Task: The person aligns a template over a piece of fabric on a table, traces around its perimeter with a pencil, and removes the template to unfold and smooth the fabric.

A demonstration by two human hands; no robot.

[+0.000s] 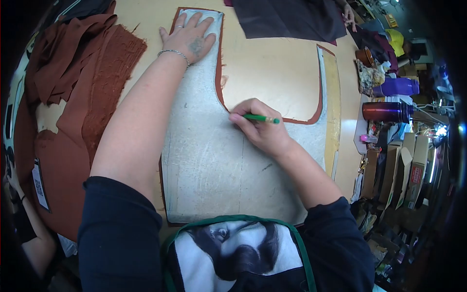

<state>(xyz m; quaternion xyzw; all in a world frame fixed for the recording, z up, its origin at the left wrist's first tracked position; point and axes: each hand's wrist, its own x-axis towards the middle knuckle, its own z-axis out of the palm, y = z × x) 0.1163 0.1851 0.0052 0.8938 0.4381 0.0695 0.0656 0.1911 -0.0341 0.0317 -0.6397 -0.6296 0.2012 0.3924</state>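
Note:
A large pale grey pattern template (pixel 204 146) with a deep U-shaped cut-out lies flat on rust-brown fabric (pixel 317 114), which shows as a narrow border around its edge. My left hand (pixel 190 39) rests on the template's upper left arm, fingers spread and palm down. In my right hand (pixel 265 127) is a green pencil (pixel 260 118), gripped between thumb and fingers. That hand sits at the lower left curve of the cut-out, by the template's edge. The pencil's tip is hidden behind my fingers.
Crumpled rust-brown fabric (pixel 63 112) covers the table's left side, with a printed label (pixel 40 185) on it. Dark cloth (pixel 292 19) lies at the far edge, near another person's hand (pixel 349 17). Bottles (pixel 389 112) and cardboard boxes (pixel 389 170) stand at right.

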